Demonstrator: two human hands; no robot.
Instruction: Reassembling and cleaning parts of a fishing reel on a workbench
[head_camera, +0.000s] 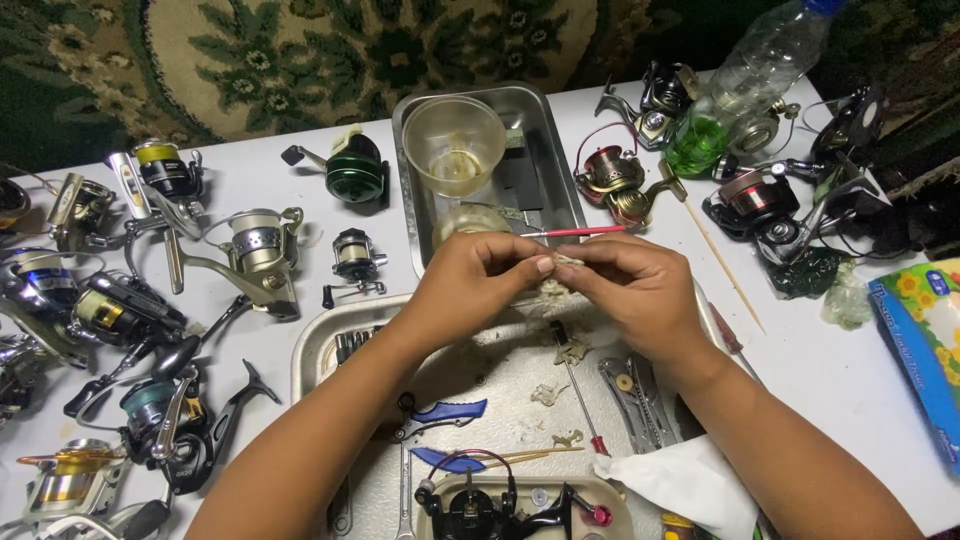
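Your left hand and right hand meet over the far edge of the big metal tray, both pinched shut on a small pale part caught between the fingertips, with a greasy wad of tissue bunched just under it. That part is tiny and looks slick; I judge that if either pinch loosens it could drop among the pale scraps already littering the tray and be hard to tell from them. The red-handled tool lies just beyond the tray, close behind your knuckles, so a careless lift of the hands could knock it. The clear cup, farther beyond the tray in the smaller pan, holds some yellowish liquid and could tip if bumped. Your fingers cover most of the part, so its shape cannot be made out. The reel body at the tray's near side is cut off by the frame edge.
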